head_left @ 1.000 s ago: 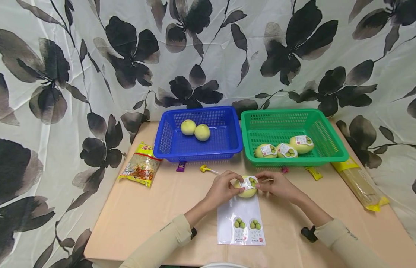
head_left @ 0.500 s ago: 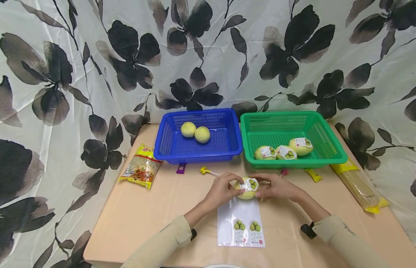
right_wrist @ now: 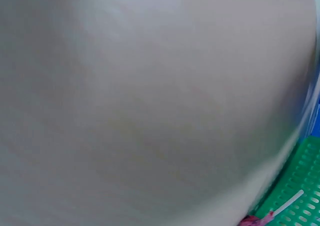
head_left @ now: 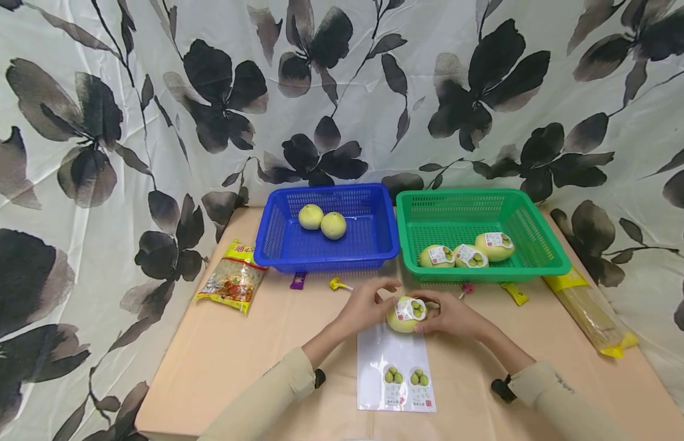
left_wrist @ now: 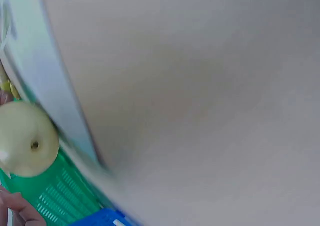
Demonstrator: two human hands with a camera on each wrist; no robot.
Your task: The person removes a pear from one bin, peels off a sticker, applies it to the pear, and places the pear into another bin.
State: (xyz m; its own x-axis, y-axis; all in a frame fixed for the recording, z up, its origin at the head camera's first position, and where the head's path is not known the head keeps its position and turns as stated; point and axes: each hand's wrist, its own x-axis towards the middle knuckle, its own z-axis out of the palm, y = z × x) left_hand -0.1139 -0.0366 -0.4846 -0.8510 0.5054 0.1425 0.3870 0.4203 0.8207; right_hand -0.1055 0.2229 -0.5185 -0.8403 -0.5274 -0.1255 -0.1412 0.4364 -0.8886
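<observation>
A pale yellow-green fruit (head_left: 403,320) with a printed sticker (head_left: 411,308) on top sits just above a white sticker sheet (head_left: 395,373) that carries two more stickers. My right hand (head_left: 449,315) grips the fruit from the right, fingers curled round it. My left hand (head_left: 369,301) is close at its left, fingers loosely raised over it and not clearly gripping. In the left wrist view the fruit (left_wrist: 27,138) shows its stem end, with the sheet (left_wrist: 45,75) beside it. The right wrist view is mostly blurred table.
A blue basket (head_left: 375,248) holds two plain fruits (head_left: 323,220). A green basket (head_left: 540,257) holds three stickered fruits (head_left: 467,252). A snack packet (head_left: 231,278) lies at the left and a long yellow packet (head_left: 590,309) at the right. Small candies (head_left: 336,283) lie before the baskets.
The sticker now lies flat on the fruit. My left fingers have lifted off the fruit, and my right hand has closed further round it.
</observation>
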